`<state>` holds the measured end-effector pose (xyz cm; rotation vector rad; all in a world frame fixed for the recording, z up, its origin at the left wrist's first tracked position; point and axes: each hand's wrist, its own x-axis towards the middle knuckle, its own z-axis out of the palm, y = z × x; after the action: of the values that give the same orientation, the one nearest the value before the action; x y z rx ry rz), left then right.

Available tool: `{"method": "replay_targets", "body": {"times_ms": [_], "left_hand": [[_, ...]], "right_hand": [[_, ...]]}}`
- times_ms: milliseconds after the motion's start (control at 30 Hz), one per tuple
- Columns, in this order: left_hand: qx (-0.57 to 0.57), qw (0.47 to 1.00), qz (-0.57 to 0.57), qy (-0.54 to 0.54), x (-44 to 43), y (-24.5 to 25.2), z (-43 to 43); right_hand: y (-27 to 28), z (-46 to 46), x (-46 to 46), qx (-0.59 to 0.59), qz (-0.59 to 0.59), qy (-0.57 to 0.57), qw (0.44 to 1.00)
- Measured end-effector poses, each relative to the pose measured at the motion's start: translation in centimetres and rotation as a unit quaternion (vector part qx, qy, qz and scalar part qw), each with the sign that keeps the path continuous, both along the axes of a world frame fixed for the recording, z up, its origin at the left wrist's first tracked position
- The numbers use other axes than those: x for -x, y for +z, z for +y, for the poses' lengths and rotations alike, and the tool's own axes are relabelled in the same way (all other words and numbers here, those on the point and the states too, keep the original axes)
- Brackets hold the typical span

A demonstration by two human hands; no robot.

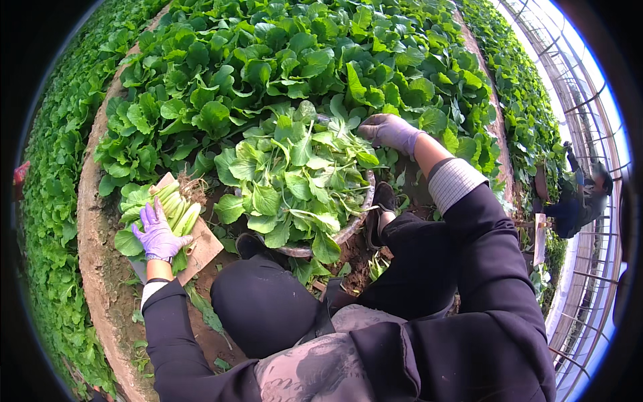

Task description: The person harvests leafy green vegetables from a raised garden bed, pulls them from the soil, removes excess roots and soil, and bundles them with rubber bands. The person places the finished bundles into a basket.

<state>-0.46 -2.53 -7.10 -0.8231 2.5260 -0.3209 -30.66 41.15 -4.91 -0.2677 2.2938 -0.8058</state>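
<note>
My left hand (162,233), in a purple glove, lies with spread fingers on a bunch of leafy greens (173,207). The bunch has pale stalks and brown roots (193,188), and it rests on a flat board (205,245) on the soil. In front of me a round basin (362,217) is heaped with loose, partly yellowed leaves (294,176). My right hand (389,131), gloved too, is at the far right of this heap, beside the growing plants. Its fingers are bent downward, and their tips are hidden, so any hold is unclear.
Dense leafy greens (281,55) grow beyond the basin. Bare soil ridges (95,241) run along both sides of the bed. My shoe (384,201) stands right of the basin. Another person (577,201) works at far right near the greenhouse frame (593,103).
</note>
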Motion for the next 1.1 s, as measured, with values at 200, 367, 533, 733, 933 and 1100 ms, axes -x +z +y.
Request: {"method": "replay_targets", "body": {"times_ms": [200, 367, 533, 733, 933, 1100], "left_hand": [[-0.074, 0.933, 0.339, -0.093, -2.1, 3.2, 1.0], [-0.651, 0.653, 0.385, -0.033, 2.4, 11.3, 17.3], [-0.667, 0.726, 0.16, -0.05, 2.5, 2.8, 30.5], [-0.195, 0.946, -0.065, -0.251, 3.6, -7.9, 34.0], [-0.099, 0.9, -0.186, -0.382, 4.3, -12.2, 33.7], [-0.152, 0.895, -0.163, -0.386, 5.4, -12.1, 34.3]], "right_hand": [[-2.7, 21.0, -7.2, 0.047, 0.038, -0.245, 0.968], [-18.8, 32.1, -22.6, -0.135, -0.069, -0.302, 0.941], [-20.4, 31.3, -24.4, -0.18, -0.135, -0.305, 0.926], [-16.4, 32.7, -19.2, -0.363, -0.133, -0.212, 0.897], [-20.7, 38.1, -16.3, -0.508, 0.062, -0.068, 0.856], [-21.3, 41.8, -15.1, -0.354, 0.171, -0.199, 0.898]]}}
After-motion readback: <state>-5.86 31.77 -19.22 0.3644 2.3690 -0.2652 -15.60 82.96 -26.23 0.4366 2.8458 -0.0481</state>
